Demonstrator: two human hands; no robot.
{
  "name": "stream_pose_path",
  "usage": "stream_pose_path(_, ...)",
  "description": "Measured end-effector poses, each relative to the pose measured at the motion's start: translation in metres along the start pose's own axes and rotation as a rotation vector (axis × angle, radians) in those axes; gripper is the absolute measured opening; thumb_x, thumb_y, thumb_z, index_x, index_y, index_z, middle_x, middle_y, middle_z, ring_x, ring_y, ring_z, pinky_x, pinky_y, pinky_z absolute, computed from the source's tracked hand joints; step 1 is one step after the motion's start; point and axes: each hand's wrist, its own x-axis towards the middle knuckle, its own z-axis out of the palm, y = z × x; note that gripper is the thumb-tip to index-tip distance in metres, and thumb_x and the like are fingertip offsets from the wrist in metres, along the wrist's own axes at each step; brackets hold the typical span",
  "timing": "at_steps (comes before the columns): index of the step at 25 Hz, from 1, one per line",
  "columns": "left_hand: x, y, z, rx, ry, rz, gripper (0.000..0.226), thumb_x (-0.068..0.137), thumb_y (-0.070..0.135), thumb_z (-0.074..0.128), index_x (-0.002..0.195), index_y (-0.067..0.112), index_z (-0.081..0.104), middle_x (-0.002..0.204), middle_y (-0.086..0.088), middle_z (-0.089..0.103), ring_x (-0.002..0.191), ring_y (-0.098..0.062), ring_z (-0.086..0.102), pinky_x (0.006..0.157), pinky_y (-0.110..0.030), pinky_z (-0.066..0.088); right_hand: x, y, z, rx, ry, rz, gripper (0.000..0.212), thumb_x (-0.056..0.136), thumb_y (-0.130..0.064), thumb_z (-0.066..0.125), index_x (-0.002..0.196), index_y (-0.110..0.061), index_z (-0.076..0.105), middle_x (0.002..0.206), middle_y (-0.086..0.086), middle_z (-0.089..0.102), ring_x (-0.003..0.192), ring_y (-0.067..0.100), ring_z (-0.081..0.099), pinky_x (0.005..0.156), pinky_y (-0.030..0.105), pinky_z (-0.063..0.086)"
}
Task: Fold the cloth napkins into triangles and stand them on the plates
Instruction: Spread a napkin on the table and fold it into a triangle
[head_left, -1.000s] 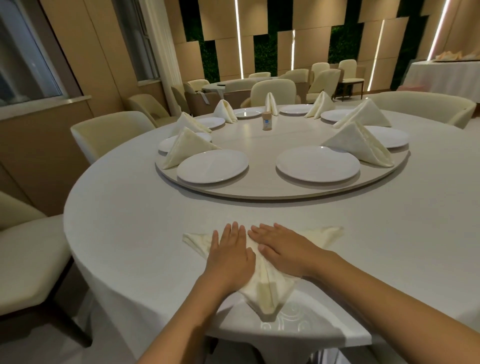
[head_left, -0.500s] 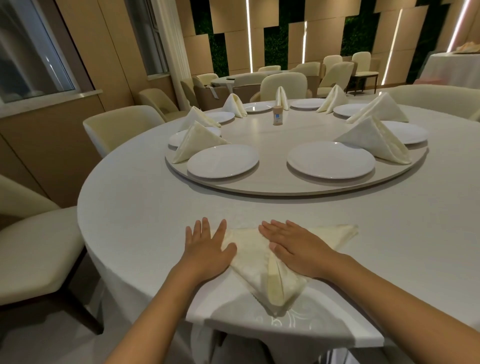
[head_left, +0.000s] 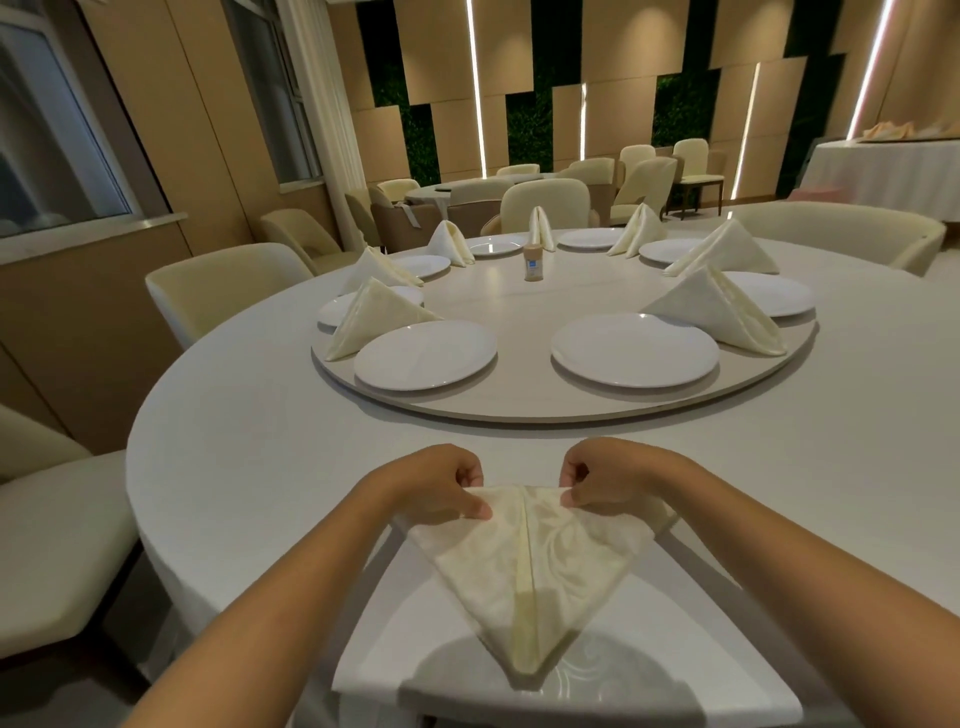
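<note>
A cream cloth napkin (head_left: 524, 571) folded into a downward-pointing triangle is lifted a little above the near table edge. My left hand (head_left: 441, 486) pinches its upper left corner and my right hand (head_left: 605, 480) pinches its upper right corner. Two bare white plates sit on the round turntable (head_left: 519, 410): one at near left (head_left: 425, 354), one at near right (head_left: 635, 349). Folded triangle napkins stand by the plates further round, such as one at left (head_left: 371, 319) and one at right (head_left: 719, 312).
The big round table (head_left: 249, 441) has a white cloth. A small shaker (head_left: 533, 262) stands at the turntable's centre. Cream chairs ring the table, one at near left (head_left: 52, 525). More tables and chairs fill the back of the room.
My hands were pressing flat on the napkin lying on the table. Now both have curled onto its top corners and raised it, with the side flaps folded in.
</note>
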Motion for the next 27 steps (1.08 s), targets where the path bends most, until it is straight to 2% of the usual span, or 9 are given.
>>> stream_pose_path(3,0.002,0.007,-0.022,-0.045,0.09,0.024,0.022,0.08,0.037,0.072,0.08,0.024,0.054,0.077,0.008,0.055,0.069,-0.011,0.046,0.064,-0.024,0.039,0.006,-0.004,-0.022,0.053,0.121,-0.033,0.013,0.089,-0.03,0.06,0.091,-0.018,0.061,0.084,-0.006,0.062,0.076,0.01,0.055,0.067,0.022,0.043)
stream_pose_path(6,-0.002,0.02,-0.06,-0.095,0.375,0.127,0.013,0.081,0.031,0.073,0.082,0.024,0.062,0.081,0.011,0.058,0.078,-0.009,0.053,0.071,-0.024,0.044,0.0,-0.017,-0.052,0.134,0.404,-0.154,0.009,0.091,-0.028,0.059,0.086,-0.023,0.054,0.082,-0.01,0.057,0.08,0.013,0.054,0.064,0.023,0.039)
stream_pose_path(9,-0.02,0.036,-0.083,-0.026,0.7,0.206,0.008,0.085,0.027,0.07,0.082,0.026,0.063,0.084,0.014,0.059,0.084,-0.008,0.055,0.078,-0.025,0.049,-0.021,-0.036,-0.072,-0.011,0.695,-0.278,0.006,0.093,-0.027,0.055,0.091,-0.023,0.051,0.087,-0.009,0.057,0.082,0.015,0.053,0.067,0.028,0.036)
stream_pose_path(11,-0.038,0.035,-0.071,0.047,0.775,0.288,0.011,0.085,0.025,0.072,0.082,0.027,0.061,0.087,0.013,0.058,0.082,-0.008,0.054,0.075,-0.025,0.05,-0.037,-0.038,-0.064,-0.132,0.769,-0.345,0.004,0.093,-0.026,0.055,0.095,-0.022,0.054,0.088,-0.008,0.058,0.083,0.017,0.054,0.067,0.029,0.035)
stream_pose_path(15,-0.071,0.004,-0.001,0.141,0.598,0.453,0.007,0.081,0.03,0.066,0.086,0.026,0.064,0.09,0.011,0.064,0.081,-0.012,0.06,0.068,-0.038,0.054,-0.069,-0.011,0.011,-0.239,0.618,-0.527,0.007,0.086,-0.031,0.05,0.086,-0.026,0.055,0.076,-0.008,0.061,0.067,0.019,0.057,0.056,0.029,0.039)
stream_pose_path(18,-0.09,-0.005,0.041,0.089,0.344,0.345,0.027,0.086,0.041,0.061,0.113,0.036,0.058,0.118,0.018,0.059,0.105,-0.002,0.054,0.091,-0.029,0.048,-0.086,0.003,0.058,-0.178,0.353,-0.445,0.007,0.09,-0.039,0.048,0.085,-0.034,0.048,0.083,-0.015,0.057,0.076,0.006,0.051,0.066,0.024,0.041)
stream_pose_path(21,-0.096,0.001,0.058,0.129,0.232,0.407,0.054,0.093,0.051,0.049,0.144,0.044,0.031,0.149,0.029,0.026,0.134,0.011,0.021,0.111,-0.013,0.018,-0.089,0.008,0.071,-0.103,0.364,-0.421,0.004,0.089,-0.041,0.053,0.089,-0.039,0.049,0.094,-0.017,0.058,0.088,0.002,0.05,0.077,0.023,0.044)
stream_pose_path(23,-0.094,0.007,0.065,0.159,0.149,0.431,0.056,0.098,0.054,0.036,0.147,0.052,0.009,0.152,0.034,-0.004,0.133,0.021,-0.01,0.106,-0.006,-0.007,-0.089,0.006,0.067,-0.095,0.336,-0.401,0.009,0.087,-0.045,0.057,0.093,-0.04,0.053,0.099,-0.017,0.059,0.092,0.002,0.051,0.081,0.023,0.045)
stream_pose_path(27,-0.085,0.006,0.075,0.263,0.076,0.461,0.052,0.098,0.058,0.021,0.148,0.051,0.008,0.155,0.026,-0.012,0.137,0.013,-0.019,0.11,-0.015,-0.016,-0.078,0.001,0.04,-0.057,0.26,-0.402,0.015,0.09,-0.042,0.055,0.101,-0.036,0.064,0.104,-0.017,0.062,0.095,0.0,0.054,0.087,0.027,0.047)
